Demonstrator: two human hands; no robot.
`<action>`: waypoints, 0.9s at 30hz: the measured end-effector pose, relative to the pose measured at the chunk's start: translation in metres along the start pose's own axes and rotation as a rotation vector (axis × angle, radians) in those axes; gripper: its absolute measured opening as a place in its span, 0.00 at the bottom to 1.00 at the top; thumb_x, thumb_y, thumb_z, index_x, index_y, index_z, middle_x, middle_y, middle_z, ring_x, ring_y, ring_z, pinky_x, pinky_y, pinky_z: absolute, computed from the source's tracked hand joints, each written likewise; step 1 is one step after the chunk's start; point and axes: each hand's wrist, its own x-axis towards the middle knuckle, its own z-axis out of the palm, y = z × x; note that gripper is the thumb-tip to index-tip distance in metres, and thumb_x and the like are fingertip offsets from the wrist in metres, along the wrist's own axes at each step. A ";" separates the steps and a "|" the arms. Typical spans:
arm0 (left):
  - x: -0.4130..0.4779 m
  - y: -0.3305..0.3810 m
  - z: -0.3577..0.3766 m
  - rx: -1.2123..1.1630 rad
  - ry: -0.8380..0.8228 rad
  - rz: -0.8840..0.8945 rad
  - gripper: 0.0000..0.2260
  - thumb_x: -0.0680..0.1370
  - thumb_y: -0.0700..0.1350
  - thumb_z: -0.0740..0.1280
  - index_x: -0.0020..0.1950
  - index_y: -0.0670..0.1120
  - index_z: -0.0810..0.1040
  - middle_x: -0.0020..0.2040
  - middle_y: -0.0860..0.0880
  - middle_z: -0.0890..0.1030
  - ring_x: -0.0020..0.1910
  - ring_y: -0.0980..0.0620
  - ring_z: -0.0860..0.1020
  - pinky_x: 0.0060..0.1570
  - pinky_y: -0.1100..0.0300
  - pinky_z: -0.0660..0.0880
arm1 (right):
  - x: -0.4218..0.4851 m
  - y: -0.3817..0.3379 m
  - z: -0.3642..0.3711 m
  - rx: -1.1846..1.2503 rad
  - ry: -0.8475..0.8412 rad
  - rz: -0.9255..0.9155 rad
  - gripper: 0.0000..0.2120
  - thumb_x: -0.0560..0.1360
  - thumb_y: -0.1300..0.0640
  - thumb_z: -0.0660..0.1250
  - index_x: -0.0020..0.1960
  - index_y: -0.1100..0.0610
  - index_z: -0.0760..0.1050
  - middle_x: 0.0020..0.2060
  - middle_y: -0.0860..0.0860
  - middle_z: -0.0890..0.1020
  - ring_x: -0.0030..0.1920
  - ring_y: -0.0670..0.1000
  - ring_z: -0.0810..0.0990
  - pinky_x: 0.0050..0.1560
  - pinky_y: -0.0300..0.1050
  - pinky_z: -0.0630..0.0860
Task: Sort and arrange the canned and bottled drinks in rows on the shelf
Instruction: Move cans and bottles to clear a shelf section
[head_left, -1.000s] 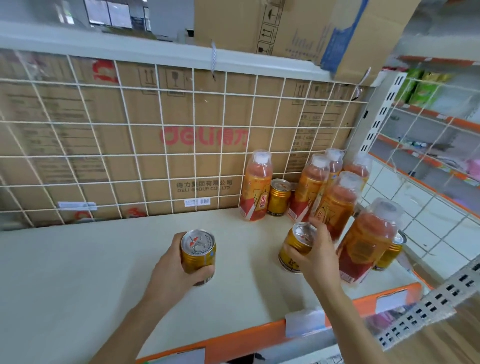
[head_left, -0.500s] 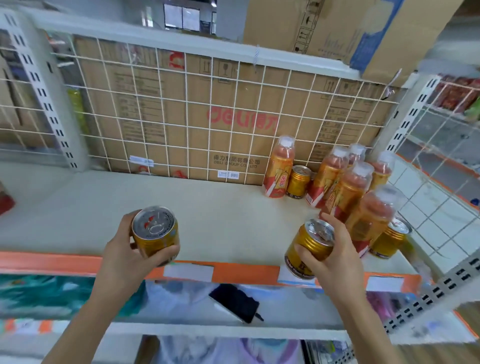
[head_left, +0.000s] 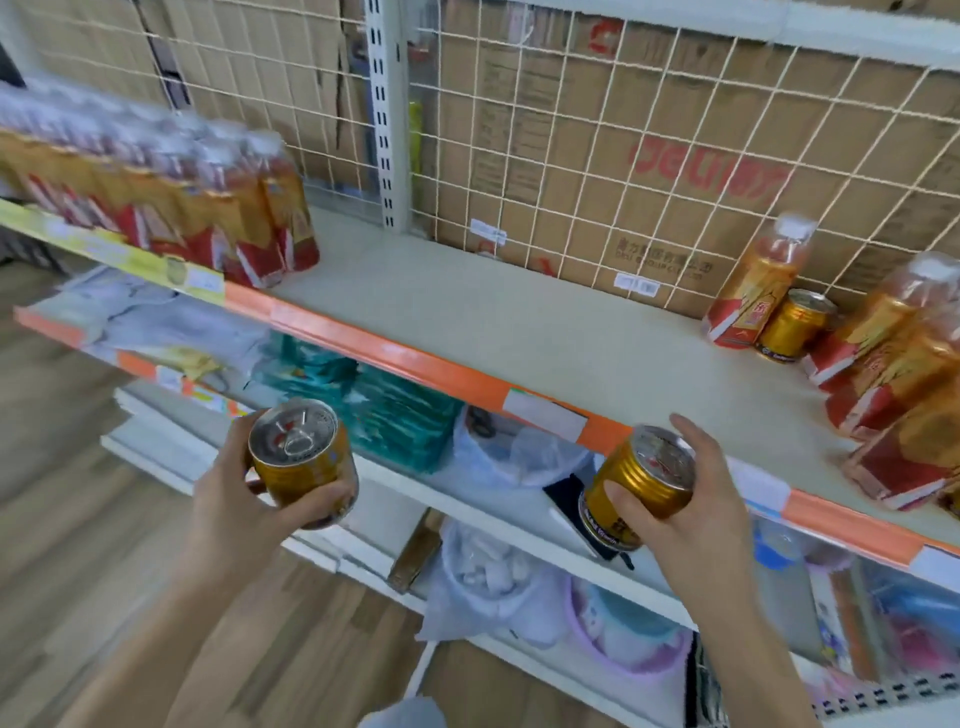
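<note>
My left hand grips a gold can upright, in front of and below the shelf edge. My right hand holds a second gold can, tilted, just under the orange shelf lip. On the beige shelf at the right stand several orange bottled drinks, one bottle near the back grid and a gold can beside it. A row of shrink-wrapped bottles fills the neighbouring shelf at the left.
A white wire grid with cardboard boxes behind backs the shelf. A slotted upright post divides the two shelf bays. Lower shelves hold teal packs, plastic bags and a dark phone-like object. Wooden floor lies at the left.
Both hands with their cans have drawn back off the shelf and below its front edge. The view has swung left, bringing the wrapped bottle row and the post into sight.
</note>
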 end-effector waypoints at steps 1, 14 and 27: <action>-0.003 -0.004 -0.013 0.001 0.034 -0.017 0.29 0.52 0.61 0.80 0.47 0.73 0.69 0.46 0.63 0.79 0.49 0.46 0.79 0.46 0.49 0.77 | 0.001 -0.006 0.010 0.007 -0.032 -0.017 0.38 0.64 0.57 0.78 0.69 0.48 0.63 0.58 0.43 0.72 0.53 0.44 0.72 0.52 0.42 0.67; -0.001 -0.075 -0.211 0.021 0.438 -0.195 0.27 0.58 0.45 0.82 0.47 0.62 0.71 0.42 0.67 0.80 0.36 0.66 0.79 0.34 0.72 0.75 | 0.027 -0.160 0.198 0.063 -0.340 -0.270 0.31 0.65 0.55 0.77 0.62 0.47 0.66 0.57 0.47 0.73 0.56 0.51 0.75 0.52 0.46 0.72; 0.036 -0.129 -0.374 0.132 0.627 -0.217 0.29 0.62 0.36 0.79 0.49 0.62 0.69 0.42 0.72 0.78 0.40 0.70 0.78 0.36 0.76 0.72 | 0.019 -0.298 0.373 0.156 -0.483 -0.462 0.35 0.64 0.52 0.77 0.67 0.54 0.67 0.60 0.50 0.75 0.58 0.49 0.74 0.53 0.47 0.74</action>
